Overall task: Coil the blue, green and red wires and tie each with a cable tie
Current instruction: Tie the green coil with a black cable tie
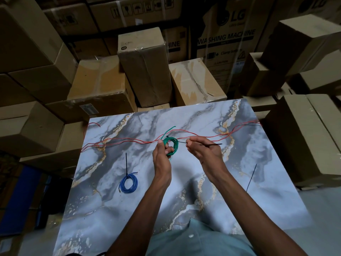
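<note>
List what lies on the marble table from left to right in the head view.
Blue coil → green coil in the left hand → right hand pinching a cable tie → spare tie.

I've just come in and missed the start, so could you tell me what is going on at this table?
A person is bundling wires on a marble-patterned table. The left hand holds the coiled green wire, while the right hand pulls the tail of a black cable tie fastened round it. The blue wire lies already coiled and tied. The red wire lies uncoiled across the table, and a spare tie waits on the right.
</note>
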